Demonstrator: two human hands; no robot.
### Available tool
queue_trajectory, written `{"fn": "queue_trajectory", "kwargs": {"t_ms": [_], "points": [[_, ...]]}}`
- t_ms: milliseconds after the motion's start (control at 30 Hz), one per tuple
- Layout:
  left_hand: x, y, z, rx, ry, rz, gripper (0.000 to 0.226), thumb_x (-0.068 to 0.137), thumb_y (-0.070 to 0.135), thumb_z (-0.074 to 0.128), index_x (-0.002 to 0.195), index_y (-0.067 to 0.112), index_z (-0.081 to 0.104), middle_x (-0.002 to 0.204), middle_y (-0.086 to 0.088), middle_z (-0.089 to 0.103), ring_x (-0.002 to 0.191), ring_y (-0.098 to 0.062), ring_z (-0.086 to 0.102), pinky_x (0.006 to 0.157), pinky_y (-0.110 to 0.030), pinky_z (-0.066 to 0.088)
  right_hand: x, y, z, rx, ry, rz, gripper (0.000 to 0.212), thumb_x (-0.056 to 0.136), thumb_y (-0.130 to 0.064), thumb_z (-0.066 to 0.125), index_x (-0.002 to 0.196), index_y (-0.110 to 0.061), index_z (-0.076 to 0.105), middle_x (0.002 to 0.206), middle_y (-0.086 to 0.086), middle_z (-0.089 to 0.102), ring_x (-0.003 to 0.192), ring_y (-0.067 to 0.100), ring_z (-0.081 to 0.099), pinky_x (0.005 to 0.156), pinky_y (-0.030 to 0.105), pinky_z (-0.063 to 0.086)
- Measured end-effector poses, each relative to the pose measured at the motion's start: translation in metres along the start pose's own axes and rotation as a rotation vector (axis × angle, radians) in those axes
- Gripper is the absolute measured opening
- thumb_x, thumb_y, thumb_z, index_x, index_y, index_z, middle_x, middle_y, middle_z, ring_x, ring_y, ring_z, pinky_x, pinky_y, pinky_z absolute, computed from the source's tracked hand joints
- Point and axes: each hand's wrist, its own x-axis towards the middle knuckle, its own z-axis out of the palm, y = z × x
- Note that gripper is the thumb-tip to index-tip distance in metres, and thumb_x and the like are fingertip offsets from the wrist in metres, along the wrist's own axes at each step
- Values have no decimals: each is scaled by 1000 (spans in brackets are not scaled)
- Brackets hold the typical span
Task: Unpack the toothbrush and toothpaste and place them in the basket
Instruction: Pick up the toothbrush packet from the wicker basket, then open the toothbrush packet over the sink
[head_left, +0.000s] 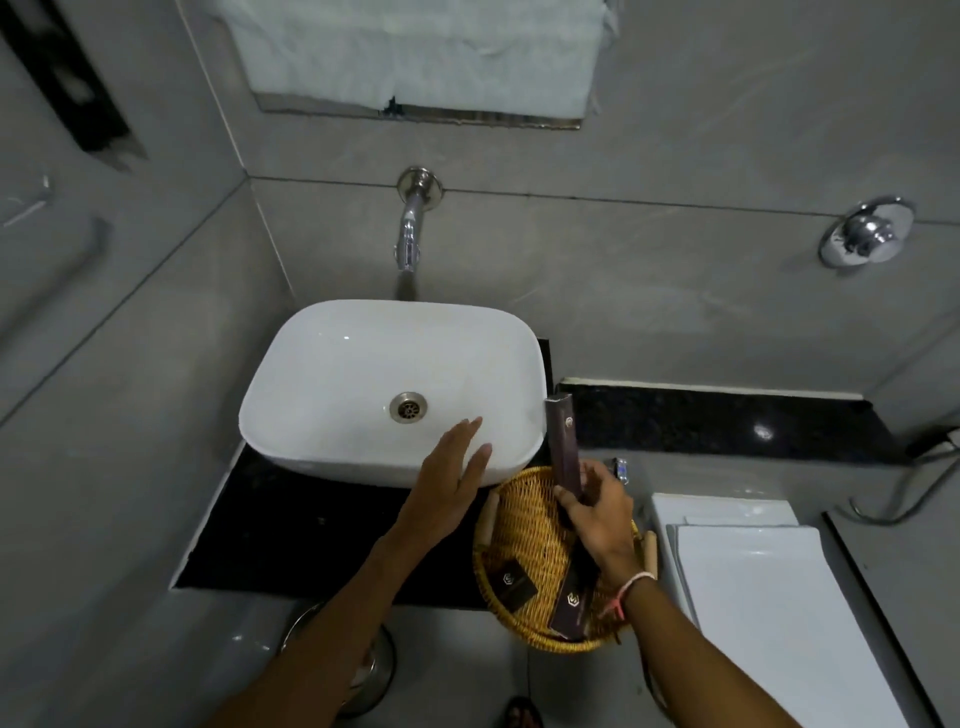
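A round wicker basket (519, 525) sits on the black counter to the right of the basin. My right hand (602, 514) grips the lower part of a long dark brown box (563, 441) and holds it upright over the basket's far rim. Inside the basket lie a small dark square packet (514, 587) with a gold logo and a second long dark box (571, 603), partly hidden under my right wrist. My left hand (449, 488) hovers flat with fingers apart over the basin's near right edge and holds nothing.
A white countertop basin (332, 374) stands on the black granite counter (291, 530) under a wall spout (408, 234). A white toilet cistern lid (753, 587) lies to the right of the basket. A chrome wall valve (867, 231) is at upper right. A steel bucket (374, 670) stands below the counter.
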Motion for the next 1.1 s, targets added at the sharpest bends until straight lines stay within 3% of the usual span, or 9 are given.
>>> {"fn": "queue_trajectory", "kwargs": {"t_ms": [67,100,200,267,333,467,667,833,1100], "points": [[2,10,-15,-180,74,7,42,103,34,46,144,25,47,153,2,48,140,-17,47,111,-18,42,4,-7,-6,129,-164,-77,45,88,-13,74,131,-20,62,115,-3,73,114,16,66,104,35,52],[3,14,-22,-231,95,24,40,103,29,46,143,25,49,151,2,51,137,-16,50,109,-17,44,6,-12,-10,193,-269,-88,46,90,-16,73,134,-23,61,118,0,74,121,17,65,106,32,50],[5,17,-45,-305,143,80,37,103,19,49,140,19,55,142,-3,60,130,-17,57,107,-36,49,8,-33,-18,219,-492,-98,43,88,-35,71,131,-39,64,127,7,71,122,13,63,104,26,49],[5,16,-56,-384,163,66,34,101,18,53,133,15,62,133,-7,66,122,-19,64,100,-37,55,8,-48,-24,173,-563,-85,40,84,-49,68,125,-48,66,126,-7,70,111,-1,66,92,22,52],[2,16,-65,-505,194,4,28,98,18,59,123,17,69,125,-11,70,112,-23,70,90,-32,61,7,-61,-26,132,-600,-139,39,86,-47,68,125,-45,66,123,-12,72,111,-4,65,87,16,54],[-5,12,-76,-657,268,-92,17,91,12,69,95,25,79,105,-2,77,101,-25,75,72,-24,64,0,-74,-27,46,-535,-293,41,88,-25,74,127,-36,67,124,-16,68,114,-9,60,86,8,53],[-20,0,-80,-807,225,-193,20,85,12,74,104,15,80,105,-8,80,102,-22,75,79,-27,64,-3,-86,-22,-149,-367,-518,45,86,-8,75,129,-18,64,121,-2,61,118,13,57,91,9,52],[-26,-1,-83,-856,205,-206,18,83,9,76,100,14,80,103,-12,80,101,-27,76,76,-29,64,-1,-93,-28,-281,-321,-571,46,86,-10,75,129,-23,64,125,-5,59,121,12,54,102,37,56],[-33,2,-84,-843,220,-180,28,82,-3,75,107,8,71,112,-16,76,105,-29,74,87,-46,63,-12,-123,-36,-538,-193,-727,43,89,-17,72,129,-28,64,127,-7,62,122,13,53,111,45,43]]}}
